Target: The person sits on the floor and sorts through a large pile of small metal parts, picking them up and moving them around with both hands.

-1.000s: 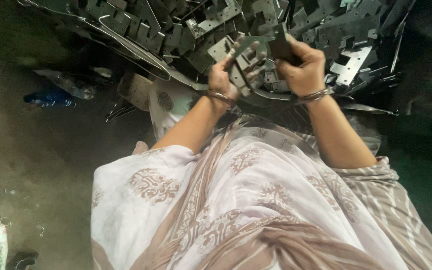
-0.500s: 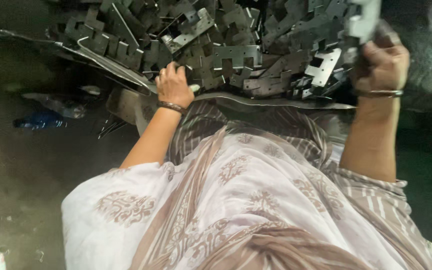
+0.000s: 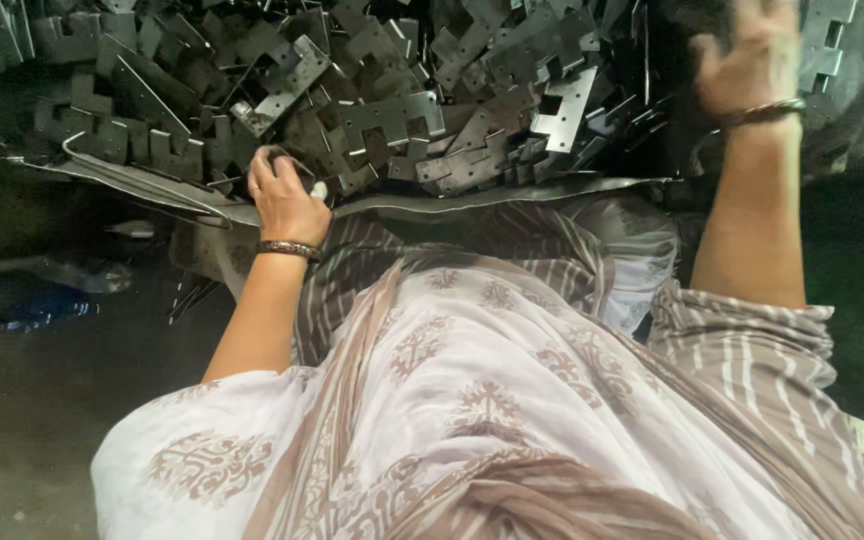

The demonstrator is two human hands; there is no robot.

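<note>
The notched brackets (image 3: 392, 115) heaped beyond the left hand's fingers (image 3: 270, 170) are dull grey sheet metal, a few faces catching light. Both wrists carry metal bangles (image 3: 289, 248). The printed drape (image 3: 472, 410) below is soft, matt cloth.

front: heaped metal brackets (image 3: 392, 110) block | left: open floor (image 3: 42, 420)

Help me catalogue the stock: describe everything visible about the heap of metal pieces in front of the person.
The heap of metal pieces is a loose tangle of flat, dark grey stamped plates with square notches and small holes, some edges catching light. They lie at all angles, overlapping, filling a shallow metal tray across the top of the view. The left hand rests at its near edge, fingers curled on a piece; the right hand, blurred, is raised at its right end.
</note>
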